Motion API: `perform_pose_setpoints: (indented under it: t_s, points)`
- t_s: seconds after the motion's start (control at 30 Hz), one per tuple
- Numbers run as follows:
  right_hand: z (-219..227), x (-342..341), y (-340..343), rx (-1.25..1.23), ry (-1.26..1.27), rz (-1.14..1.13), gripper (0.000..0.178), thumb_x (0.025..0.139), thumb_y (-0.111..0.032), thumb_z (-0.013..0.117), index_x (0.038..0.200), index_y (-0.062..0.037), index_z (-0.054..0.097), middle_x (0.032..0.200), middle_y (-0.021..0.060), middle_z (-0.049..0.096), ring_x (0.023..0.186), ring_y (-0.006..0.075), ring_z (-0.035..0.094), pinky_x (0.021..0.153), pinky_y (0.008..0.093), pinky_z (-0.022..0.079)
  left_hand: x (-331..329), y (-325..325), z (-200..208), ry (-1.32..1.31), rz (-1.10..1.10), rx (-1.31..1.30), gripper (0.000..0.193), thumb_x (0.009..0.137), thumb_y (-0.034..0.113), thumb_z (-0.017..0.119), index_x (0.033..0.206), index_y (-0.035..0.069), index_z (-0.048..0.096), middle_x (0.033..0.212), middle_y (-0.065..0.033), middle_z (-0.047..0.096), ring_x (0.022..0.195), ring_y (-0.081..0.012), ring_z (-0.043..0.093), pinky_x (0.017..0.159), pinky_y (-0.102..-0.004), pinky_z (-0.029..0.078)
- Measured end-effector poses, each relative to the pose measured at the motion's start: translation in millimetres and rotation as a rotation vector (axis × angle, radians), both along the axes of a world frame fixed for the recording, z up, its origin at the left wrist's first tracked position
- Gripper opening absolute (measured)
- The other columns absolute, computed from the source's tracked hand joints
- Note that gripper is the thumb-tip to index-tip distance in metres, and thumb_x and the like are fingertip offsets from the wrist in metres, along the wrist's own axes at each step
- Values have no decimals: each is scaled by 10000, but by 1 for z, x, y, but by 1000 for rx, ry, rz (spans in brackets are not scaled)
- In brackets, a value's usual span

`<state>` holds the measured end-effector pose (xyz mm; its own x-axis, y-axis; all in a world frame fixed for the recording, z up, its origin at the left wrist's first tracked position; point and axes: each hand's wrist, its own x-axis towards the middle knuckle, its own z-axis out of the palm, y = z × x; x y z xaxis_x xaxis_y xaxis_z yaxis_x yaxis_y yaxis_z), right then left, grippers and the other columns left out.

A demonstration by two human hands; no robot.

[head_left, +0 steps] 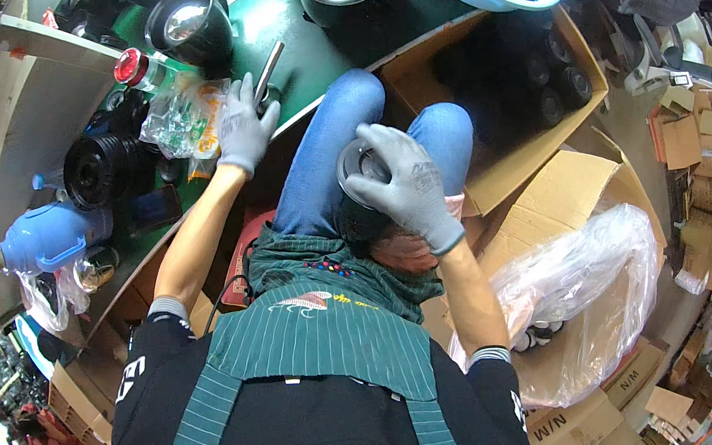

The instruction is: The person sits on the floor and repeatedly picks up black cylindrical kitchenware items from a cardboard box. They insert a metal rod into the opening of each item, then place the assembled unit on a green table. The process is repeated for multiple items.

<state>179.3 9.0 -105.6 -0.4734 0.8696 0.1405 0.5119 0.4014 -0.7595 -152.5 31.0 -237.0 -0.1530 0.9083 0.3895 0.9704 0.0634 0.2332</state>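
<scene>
Both my hands wear grey gloves. At the edge of the green table on the left, my left hand [245, 130] has its thumb and fingers around a shiny metal rod [271, 65], which points up and away; its lower end is partly hidden. My right hand [405, 179] curves over the rim of a black round pot [361, 219] resting on my lap between my thighs. The fingers lie across its top, so part of the opening is covered. A clear plastic bag with orange print [191, 117] lies just left of my left hand, beside a red-lidded jar [131, 68].
Several black pots with shiny insides [184, 23] stand on the green table [264, 8]. A blue basin [503, 2] is at the back. To my right are a carton of black parts [586, 63] and another carton lined with clear plastic [591, 269]. A blue jug [51, 239] sits left.
</scene>
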Motion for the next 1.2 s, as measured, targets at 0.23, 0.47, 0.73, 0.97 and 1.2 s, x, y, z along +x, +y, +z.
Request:
perform_pose_setpoints:
  t_s: [0.23, 0.47, 0.73, 0.97, 1.2]
  points:
    - [-12, 3, -7, -491, 1013, -398, 981, 1094, -778, 232, 1728, -30, 219, 1659, 263, 454, 1521, 370, 483, 1293, 488, 332, 53, 20, 120, -882, -520, -481, 533, 983, 134, 820, 1477, 18, 655, 1226, -123, 794, 1058, -125, 708, 939, -329, 586]
    - [-10, 25, 2, -833, 1348, -400, 676, 1145, -491, 498, 1601, 7, 461, 1312, 184, 704, 1236, 291, 690, 1152, 460, 506, 117, 26, 212, -348, -936, -715, 595, 874, 177, 840, 1440, 85, 684, 1170, -215, 762, 1047, -417, 741, 928, -467, 583]
    - [-69, 5, 66, -961, 1422, 76, 407, 1128, -230, 576, 1438, 31, 621, 897, 47, 752, 924, 197, 755, 970, 352, 583, 186, -52, 239, -84, -822, -480, 917, 967, 405, 759, 1620, -88, 343, 1597, -311, 445, 1532, -472, 392, 1264, -621, 287]
    - [-34, 52, -6, -706, 1126, -11, 469, 1126, -397, 579, 1125, 39, 750, 1007, 100, 746, 1045, 251, 736, 1186, 466, 480, 129, -21, 188, -549, -530, -263, 663, 1084, 382, 572, 1582, -43, 471, 1526, -275, 570, 1442, -399, 550, 1224, -491, 414]
    - [71, 28, -42, 54, 197, 665, 283, 852, -268, 745, 606, -142, 684, 587, 47, 558, 715, 230, 616, 1173, 538, 455, 160, 63, 137, -1562, -786, -964, 513, 1168, 367, 405, 1391, 8, 696, 1255, -179, 764, 1189, -280, 729, 1100, -404, 550]
